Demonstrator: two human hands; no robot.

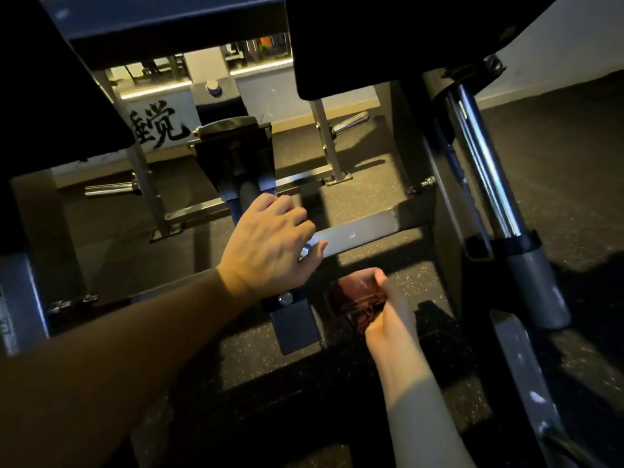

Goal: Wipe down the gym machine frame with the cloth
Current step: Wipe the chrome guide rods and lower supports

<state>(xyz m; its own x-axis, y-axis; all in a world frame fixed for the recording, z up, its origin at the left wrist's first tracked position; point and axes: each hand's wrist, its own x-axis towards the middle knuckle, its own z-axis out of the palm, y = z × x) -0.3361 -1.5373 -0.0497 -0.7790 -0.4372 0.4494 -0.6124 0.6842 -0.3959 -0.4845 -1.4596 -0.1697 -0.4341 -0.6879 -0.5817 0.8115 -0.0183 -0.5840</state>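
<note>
A grey horizontal frame bar (364, 231) of the gym machine crosses the middle of the head view. My left hand (266, 241) rests on the bar's left end, fingers curled over its far edge and thumb along the near edge. Just below the bar, my right hand (388, 309) grips a bunched dark reddish cloth (354, 307) under the frame, beside a dark bracket plate (293, 322). The cloth's far side is hidden in shadow.
Black seat pads (354, 45) hang overhead. A chrome post with a grey sleeve (499, 204) slants down on the right. A pivot housing (236, 157) stands behind my left hand. Speckled rubber floor (557, 163) surrounds the machine; other frame legs (331, 153) stand farther back.
</note>
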